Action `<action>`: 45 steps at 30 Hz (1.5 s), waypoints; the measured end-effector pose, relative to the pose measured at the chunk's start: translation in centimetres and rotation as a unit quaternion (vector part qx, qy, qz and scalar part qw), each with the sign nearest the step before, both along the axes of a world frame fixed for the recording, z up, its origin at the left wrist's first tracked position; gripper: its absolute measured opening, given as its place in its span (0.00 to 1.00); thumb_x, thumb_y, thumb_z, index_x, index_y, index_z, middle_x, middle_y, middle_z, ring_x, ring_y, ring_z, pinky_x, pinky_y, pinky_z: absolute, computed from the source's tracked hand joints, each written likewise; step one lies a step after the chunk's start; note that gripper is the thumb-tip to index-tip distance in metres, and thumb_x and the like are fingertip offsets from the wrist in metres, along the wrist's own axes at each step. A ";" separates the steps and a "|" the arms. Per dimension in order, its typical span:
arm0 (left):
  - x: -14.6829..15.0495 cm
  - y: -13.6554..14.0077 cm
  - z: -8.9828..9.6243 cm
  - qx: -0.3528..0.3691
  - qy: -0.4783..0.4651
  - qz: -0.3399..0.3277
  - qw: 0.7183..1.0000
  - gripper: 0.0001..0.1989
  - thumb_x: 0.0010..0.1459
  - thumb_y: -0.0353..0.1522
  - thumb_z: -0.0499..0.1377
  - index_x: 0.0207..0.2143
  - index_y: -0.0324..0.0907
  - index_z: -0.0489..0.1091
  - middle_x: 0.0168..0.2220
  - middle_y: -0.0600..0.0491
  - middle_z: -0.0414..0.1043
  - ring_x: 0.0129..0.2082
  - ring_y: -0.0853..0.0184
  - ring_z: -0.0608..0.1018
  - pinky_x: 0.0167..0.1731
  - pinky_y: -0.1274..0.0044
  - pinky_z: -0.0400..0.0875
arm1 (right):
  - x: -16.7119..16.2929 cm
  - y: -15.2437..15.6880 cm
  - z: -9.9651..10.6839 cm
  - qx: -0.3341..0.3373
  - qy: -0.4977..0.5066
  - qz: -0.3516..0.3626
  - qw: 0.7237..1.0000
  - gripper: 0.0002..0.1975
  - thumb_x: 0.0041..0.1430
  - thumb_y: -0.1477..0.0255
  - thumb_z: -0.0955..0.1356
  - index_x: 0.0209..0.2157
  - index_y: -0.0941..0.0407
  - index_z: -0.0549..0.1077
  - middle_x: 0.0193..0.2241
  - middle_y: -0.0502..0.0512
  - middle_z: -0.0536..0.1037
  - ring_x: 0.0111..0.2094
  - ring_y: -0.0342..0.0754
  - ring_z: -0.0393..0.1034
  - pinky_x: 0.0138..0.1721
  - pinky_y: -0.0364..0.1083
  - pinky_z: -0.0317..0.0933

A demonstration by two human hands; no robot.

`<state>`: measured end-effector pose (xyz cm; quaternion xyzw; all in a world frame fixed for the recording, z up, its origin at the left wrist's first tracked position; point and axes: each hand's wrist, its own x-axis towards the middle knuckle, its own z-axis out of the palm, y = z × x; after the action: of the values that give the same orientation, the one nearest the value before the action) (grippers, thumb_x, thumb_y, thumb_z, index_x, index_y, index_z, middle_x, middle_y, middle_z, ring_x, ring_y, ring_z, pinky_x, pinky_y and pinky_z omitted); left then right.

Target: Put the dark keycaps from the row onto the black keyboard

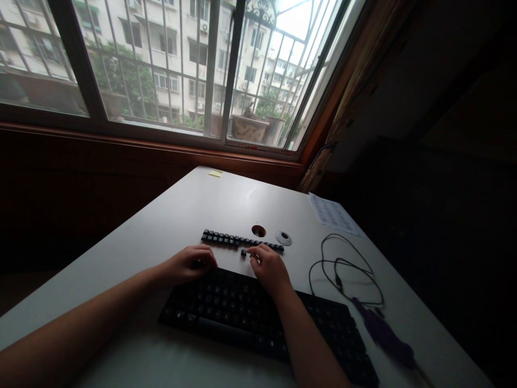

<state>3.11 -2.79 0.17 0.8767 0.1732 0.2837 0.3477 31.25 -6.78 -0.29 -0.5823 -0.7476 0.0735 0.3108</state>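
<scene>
A black keyboard (230,302) lies on the white table below both hands; several of its key places look bare, though the dim light blurs them. My left hand (193,264) is curled at the keyboard's upper left corner, its fingers bent inward; what they hold, if anything, is hidden. Reaching over the keyboard's far edge, my right hand (269,267) has its fingertips closed at a small loose black keycap (243,252). Just beyond it, black keycaps (220,237) stand lined up in rows on the table.
Behind the keycap rows are a round cable hole (258,231) and its loose grey cover (284,238). To the right lie a looped black cable (339,264), a purple object (383,334) and a printed sheet (337,214). Yellow sticky notes (215,173) lie near the far edge, below a barred window.
</scene>
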 end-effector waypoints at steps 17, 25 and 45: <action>0.1 -0.3 0.4 -0.002 0.008 0.004 1.000 0.08 0.61 0.28 0.57 0.41 0.40 0.74 0.38 0.48 0.73 0.39 0.64 0.75 0.40 0.73 0.72 | 0.0 0.1 -0.1 -0.012 0.001 0.011 1.000 0.16 0.56 0.78 0.65 0.40 0.50 0.80 0.35 0.51 0.77 0.32 0.45 0.72 0.38 0.44 0.66; 0.1 -0.2 0.5 0.003 0.013 0.001 1.000 0.08 0.62 0.29 0.56 0.41 0.39 0.75 0.38 0.48 0.74 0.39 0.63 0.75 0.41 0.73 0.72 | 0.0 0.0 0.1 -0.042 -0.016 0.009 0.999 0.16 0.56 0.78 0.65 0.42 0.49 0.80 0.37 0.51 0.77 0.35 0.45 0.73 0.41 0.43 0.66; 0.1 -0.2 0.4 0.002 0.009 0.000 1.000 0.08 0.62 0.29 0.57 0.41 0.39 0.75 0.38 0.47 0.74 0.40 0.63 0.75 0.42 0.72 0.72 | 0.1 0.2 -0.2 -0.059 -0.032 0.012 0.998 0.19 0.58 0.76 0.66 0.50 0.49 0.76 0.46 0.53 0.76 0.44 0.49 0.74 0.48 0.45 0.66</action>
<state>3.19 -3.00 0.56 0.8798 0.1755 0.2764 0.3445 31.34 -6.59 -0.47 -0.5924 -0.7587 0.1024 0.2510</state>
